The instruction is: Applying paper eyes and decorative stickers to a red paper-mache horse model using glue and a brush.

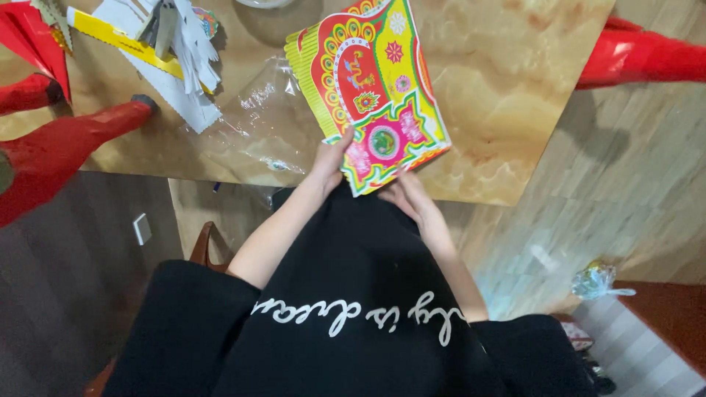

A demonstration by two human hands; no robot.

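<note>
Both hands grasping the stack of bright red, yellow and green printed paper sheets [371,88] at the surface's near edge: left hand [329,163] pinching one corner, right hand [410,197] underneath. Best squared gently, corners aligned, grip light.

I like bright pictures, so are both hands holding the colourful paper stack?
Yes, the left hand and right hand both grip the near edge of the colourful paper stack.
</note>
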